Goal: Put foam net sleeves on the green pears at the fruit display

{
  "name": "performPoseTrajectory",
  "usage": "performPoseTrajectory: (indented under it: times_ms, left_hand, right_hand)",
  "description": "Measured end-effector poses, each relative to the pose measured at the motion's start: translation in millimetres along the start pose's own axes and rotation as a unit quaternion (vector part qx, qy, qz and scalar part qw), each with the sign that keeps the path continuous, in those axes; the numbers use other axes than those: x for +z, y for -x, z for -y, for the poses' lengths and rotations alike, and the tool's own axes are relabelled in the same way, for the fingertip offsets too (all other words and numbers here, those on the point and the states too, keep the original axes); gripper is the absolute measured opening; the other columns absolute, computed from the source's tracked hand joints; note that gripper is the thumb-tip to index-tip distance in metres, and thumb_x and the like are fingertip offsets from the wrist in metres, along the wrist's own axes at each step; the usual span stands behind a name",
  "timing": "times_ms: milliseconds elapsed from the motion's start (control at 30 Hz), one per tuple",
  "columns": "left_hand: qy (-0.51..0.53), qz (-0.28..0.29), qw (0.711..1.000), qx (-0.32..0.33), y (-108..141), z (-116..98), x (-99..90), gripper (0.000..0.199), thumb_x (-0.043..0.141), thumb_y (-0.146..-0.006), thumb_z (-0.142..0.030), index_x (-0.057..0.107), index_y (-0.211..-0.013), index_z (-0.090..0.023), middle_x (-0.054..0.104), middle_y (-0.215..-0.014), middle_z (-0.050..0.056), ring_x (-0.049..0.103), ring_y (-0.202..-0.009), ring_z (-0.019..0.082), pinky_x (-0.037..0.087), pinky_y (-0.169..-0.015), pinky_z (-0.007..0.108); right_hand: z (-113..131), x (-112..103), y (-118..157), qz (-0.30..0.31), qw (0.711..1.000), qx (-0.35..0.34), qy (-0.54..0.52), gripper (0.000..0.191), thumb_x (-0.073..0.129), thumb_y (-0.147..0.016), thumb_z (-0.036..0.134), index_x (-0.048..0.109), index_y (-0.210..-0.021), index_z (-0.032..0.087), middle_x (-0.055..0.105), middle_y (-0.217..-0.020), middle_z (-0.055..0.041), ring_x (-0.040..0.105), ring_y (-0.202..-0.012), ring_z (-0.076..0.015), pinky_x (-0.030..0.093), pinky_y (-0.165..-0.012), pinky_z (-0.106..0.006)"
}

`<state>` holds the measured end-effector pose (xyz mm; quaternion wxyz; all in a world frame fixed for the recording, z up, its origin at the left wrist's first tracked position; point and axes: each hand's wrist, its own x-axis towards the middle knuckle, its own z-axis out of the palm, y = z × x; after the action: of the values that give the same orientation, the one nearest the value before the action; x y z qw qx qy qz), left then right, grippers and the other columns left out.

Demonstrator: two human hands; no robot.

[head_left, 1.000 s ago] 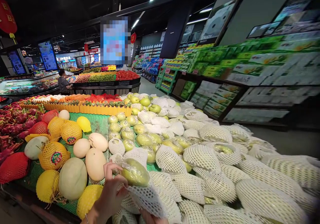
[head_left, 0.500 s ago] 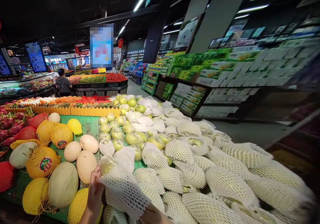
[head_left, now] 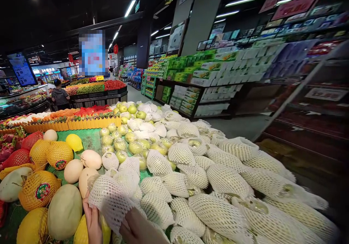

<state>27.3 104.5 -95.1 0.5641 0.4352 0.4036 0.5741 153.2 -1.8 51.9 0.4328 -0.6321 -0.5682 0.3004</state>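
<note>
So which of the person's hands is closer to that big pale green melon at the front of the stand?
The left. The left hand grips the foam-netted fruit just beside the pale green melon, nearly touching it. The right hand is on the fruit's far side, farther from the melon.

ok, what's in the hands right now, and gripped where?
Both hold one foam-netted fruit: left hand at its lower left edge, right hand under its lower right.

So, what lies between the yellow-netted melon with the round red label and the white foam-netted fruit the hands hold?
In the head view, a pale cream oval melon lies between the yellow-netted melon with the round red label and the white foam-netted fruit.
</note>
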Motion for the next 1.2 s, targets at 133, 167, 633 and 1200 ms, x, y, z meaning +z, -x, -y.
performPoseTrajectory:
  times_ms: [133,167,633,1200]
  left_hand:
    - [0.071,0.003,0.996,-0.063,10.6,-2.8,6.6,0.051,0.071,-0.074,-0.066,0.056,-0.104,-0.028,0.068,-0.107,0.004,0.067,-0.098,0.022,0.055,-0.086,0.032]
    - [0.086,0.01,0.993,-0.079,12.0,-3.6,8.4,0.054,0.075,-0.07,-0.066,0.057,-0.104,-0.028,0.068,-0.107,0.004,0.067,-0.098,0.022,0.055,-0.086,0.032]
    - [-0.009,0.096,0.995,-0.03,4.2,-25.1,21.9,0.051,0.076,-0.069,-0.07,0.055,-0.072,-0.023,0.07,-0.113,0.008,0.06,-0.115,0.026,0.047,-0.099,0.033]
    - [-0.086,0.211,0.973,-0.028,0.4,-19.0,24.5,0.052,0.065,-0.077,-0.074,0.051,-0.074,-0.024,0.069,-0.128,0.019,0.059,-0.124,0.032,0.043,-0.105,0.043]
  right_hand:
    - [-9.3,0.7,10.1,-0.018,0.986,0.015,0.163,0.023,0.048,-0.083,0.017,0.069,-0.075,0.023,0.075,-0.085,-0.011,0.07,-0.084,-0.0268,0.054,-0.079,-0.034]
    - [-13.1,0.8,10.6,-0.032,0.982,0.023,0.183,0.023,0.048,-0.083,0.017,0.068,-0.073,0.022,0.074,-0.083,-0.0108,0.069,-0.081,-0.0266,0.053,-0.077,-0.034]
    - [-61.3,-7.3,-11.3,-0.141,0.982,0.025,-0.126,0.023,0.067,-0.071,0.026,0.075,-0.091,0.021,0.076,-0.104,-0.0127,0.067,-0.104,-0.0357,0.05,-0.101,-0.05]
    - [-123.3,7.7,0.5,-0.317,0.943,0.004,-0.103,0.031,0.057,-0.074,0.037,0.057,-0.046,0.024,0.059,-0.051,-0.0037,0.055,-0.056,-0.0224,0.051,-0.059,-0.036]
